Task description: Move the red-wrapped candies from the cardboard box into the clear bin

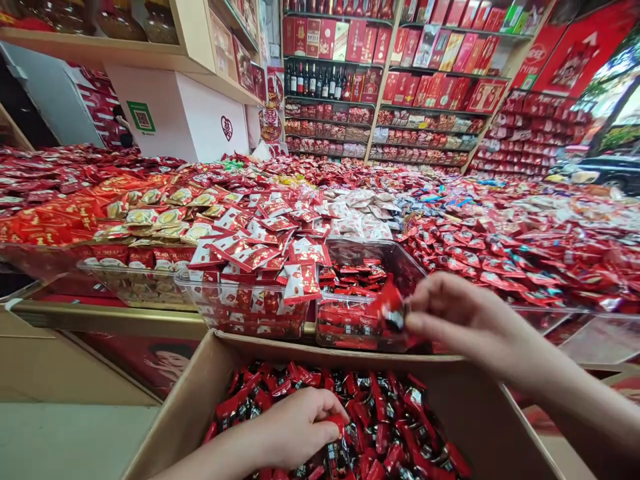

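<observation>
Red-black packets (381, 407) look light, slippery, best taken by their ends; right hand (463, 323) pinches one, left hand (295, 427) another

Bright, soft light fills the view, with washed-out daylight at upper right. Small glints speckle the wrapped sweets (383, 410); the cardboard box's (480, 403) inner right wall is shadowed. The right hand (455, 320) and its red packet (391, 308) blur; wide-angle distortion tilts the display shelves (383, 87).

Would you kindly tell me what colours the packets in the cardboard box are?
The packets are mainly red and black, best in head view.
</observation>
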`<state>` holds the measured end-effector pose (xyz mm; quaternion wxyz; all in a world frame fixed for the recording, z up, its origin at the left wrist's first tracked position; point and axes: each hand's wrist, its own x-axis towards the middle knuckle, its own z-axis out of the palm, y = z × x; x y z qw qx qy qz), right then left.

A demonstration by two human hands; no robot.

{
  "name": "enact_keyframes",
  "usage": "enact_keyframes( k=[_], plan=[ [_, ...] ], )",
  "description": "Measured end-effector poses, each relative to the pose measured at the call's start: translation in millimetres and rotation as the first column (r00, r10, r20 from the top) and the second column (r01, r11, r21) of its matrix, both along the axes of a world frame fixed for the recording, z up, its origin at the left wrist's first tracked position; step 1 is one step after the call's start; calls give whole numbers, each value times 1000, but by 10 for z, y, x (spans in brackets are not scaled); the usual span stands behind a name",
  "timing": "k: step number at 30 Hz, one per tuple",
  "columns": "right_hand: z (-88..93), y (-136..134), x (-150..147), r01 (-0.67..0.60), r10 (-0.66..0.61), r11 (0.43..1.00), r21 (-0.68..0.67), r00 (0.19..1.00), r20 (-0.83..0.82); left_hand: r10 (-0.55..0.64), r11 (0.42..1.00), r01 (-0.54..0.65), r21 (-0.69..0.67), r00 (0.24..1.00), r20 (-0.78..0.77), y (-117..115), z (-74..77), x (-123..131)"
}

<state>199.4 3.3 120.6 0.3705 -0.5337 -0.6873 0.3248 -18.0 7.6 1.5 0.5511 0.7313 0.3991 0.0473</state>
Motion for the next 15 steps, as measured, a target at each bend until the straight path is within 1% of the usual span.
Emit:
enact_keyframes(
  k=[1, 3, 4, 6, 8, 11, 13, 15],
  plan=[
    [76, 138, -4, 30, -30, 999, -18, 999, -40, 2, 1000, -2, 4, 1000, -5, -6, -6, 4],
    [132, 439, -41, 35, -44, 990, -138, 997, -58, 8, 1000, -7, 18, 1000, -17, -14, -24, 12],
    [118, 589, -67, 19, -32, 974, -226, 998, -54, 10, 1000, -10, 19, 1000, -24, -15, -39, 14],
    [35, 861, -125, -20, -3, 916, -400, 998, -56, 0, 1000, 1, 11, 999, -33, -3, -89, 8],
    [-76, 1071, -179, -32, -2, 857, -515, 998, -65, -44, 999, 44, 28, 999, -18, 27, -165, -10],
    [-202, 1241, -251, -5, -31, 795, -607, 998, -49, -130, 985, 129, 113, 992, -2, 81, -297, -53],
    [-238, 1274, -295, 23, -48, 783, -622, 999, -24, -155, 975, 155, 162, 988, -15, 103, -370, -77],
    [-249, 1271, -333, 50, -38, 784, -619, 999, 33, -160, 968, 162, 190, 987, -28, 108, -422, -89]
  ],
)
